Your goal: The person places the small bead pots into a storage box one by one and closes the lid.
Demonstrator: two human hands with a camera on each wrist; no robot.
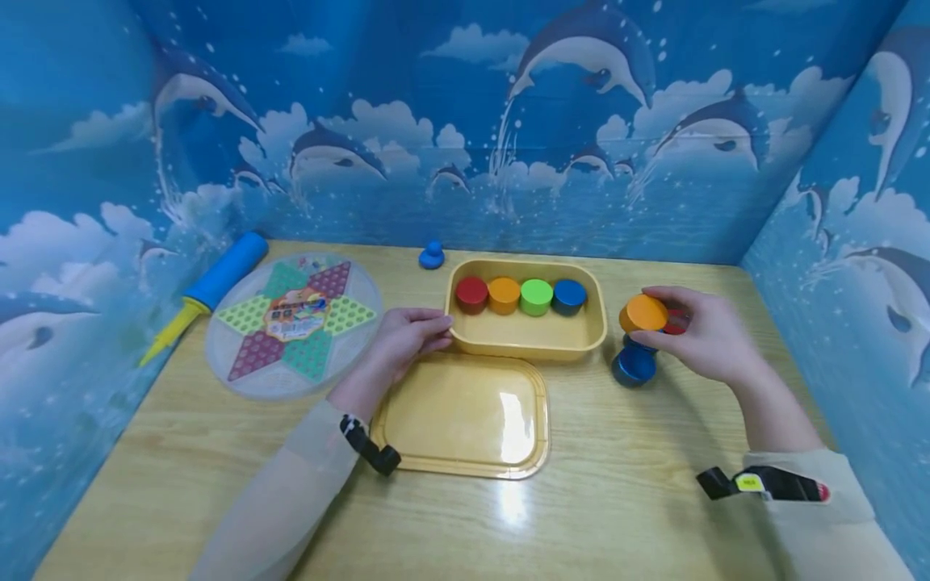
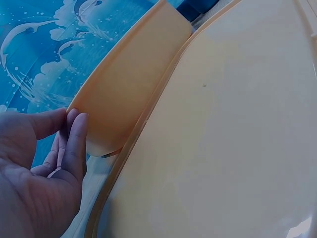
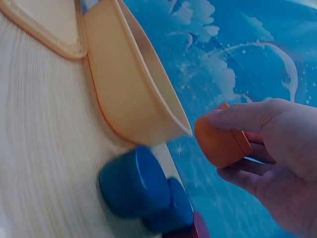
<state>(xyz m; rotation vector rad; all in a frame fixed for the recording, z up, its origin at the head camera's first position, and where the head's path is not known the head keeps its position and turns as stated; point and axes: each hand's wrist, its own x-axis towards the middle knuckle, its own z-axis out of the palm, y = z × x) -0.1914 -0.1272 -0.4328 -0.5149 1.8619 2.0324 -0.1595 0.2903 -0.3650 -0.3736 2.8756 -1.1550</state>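
Note:
My right hand (image 1: 701,331) grips a small round orange tub (image 1: 643,313) between thumb and fingers, held above the table to the right of a yellow plastic box (image 1: 526,345). Below it stand a shiny blue tub (image 3: 133,183), a second blue one (image 3: 173,210) and a red one (image 3: 200,225), partly hidden by the hand in the head view. At the box's left front corner, my left hand (image 1: 407,339) pinches the rim. A row of red (image 1: 472,295), orange (image 1: 504,295), green (image 1: 536,297) and dark blue (image 1: 569,297) tubs sits along the box's back wall.
A flat yellow lid (image 1: 458,415) lies in front of the box. On the left are a round Chinese checkers board (image 1: 294,323) and a blue pump (image 1: 228,270) with a yellow nozzle. A little blue duck (image 1: 432,256) stands behind. Dolphin-print curtains (image 1: 450,105) border the table.

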